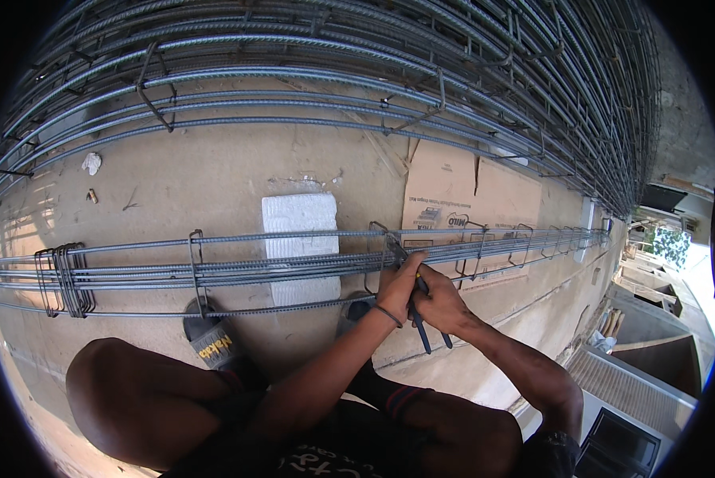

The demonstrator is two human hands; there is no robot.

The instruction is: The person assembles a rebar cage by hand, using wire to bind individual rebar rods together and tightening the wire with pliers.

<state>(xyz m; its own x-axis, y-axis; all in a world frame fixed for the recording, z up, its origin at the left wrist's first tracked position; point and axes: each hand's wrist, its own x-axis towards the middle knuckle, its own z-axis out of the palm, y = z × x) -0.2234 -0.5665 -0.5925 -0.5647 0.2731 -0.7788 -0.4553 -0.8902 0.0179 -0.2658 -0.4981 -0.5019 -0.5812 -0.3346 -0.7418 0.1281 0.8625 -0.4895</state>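
Here the left hand (pixel 397 291) grips the long grey steel bars (pixel 293 267), and the right hand (pixel 439 307) squeezes dark pliers (pixel 421 315); best keep the bars steady.

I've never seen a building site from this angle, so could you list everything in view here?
Rebar cage: one, grey, lying across the middle.
Loose stirrups: a bunch, grey, at the cage's left end.
Rebar mesh: many bars, grey, across the top.
Foam block: one, white, under the cage.
Cardboard: flattened, brown, right of the foam.
Slab: grey-brown, beneath everything.
Pliers: one, dark handles, in the hands.
Sandal: one clearly seen, grey, lower left.
Left hand: on the cage.
Right hand: gripping the pliers.
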